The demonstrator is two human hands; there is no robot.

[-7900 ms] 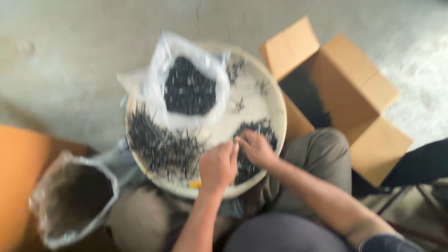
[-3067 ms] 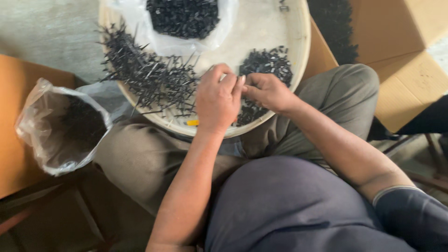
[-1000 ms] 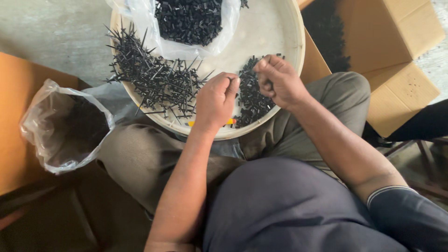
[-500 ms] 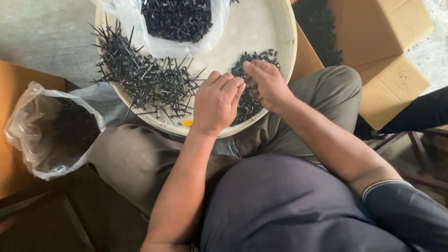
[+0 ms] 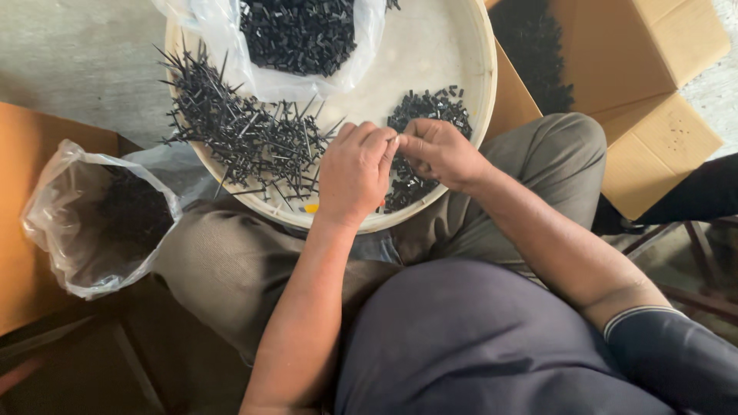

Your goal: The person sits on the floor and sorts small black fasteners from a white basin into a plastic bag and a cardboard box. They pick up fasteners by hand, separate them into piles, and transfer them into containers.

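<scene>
My left hand (image 5: 355,177) hangs over the near edge of the tray (image 5: 480,84), its back to the camera, fingers curled in and the fingertips pinched together at the top right. My right hand (image 5: 440,151) faces it, also curled, and its fingertips meet those of the left. Something small and dark seems to sit in that shared pinch, but I cannot tell what, or which hand really holds it. Both hands hover just above the small pile (image 5: 419,146) of short black pieces on the tray's right side. To their left lies the spread of long black pins (image 5: 238,131), loose and crossing one another. At the far side, a clear bag (image 5: 300,38) of black pieces rests on the tray. The tray sits on my lap. By my left knee stands another bag (image 5: 96,219), open, dark inside.
</scene>
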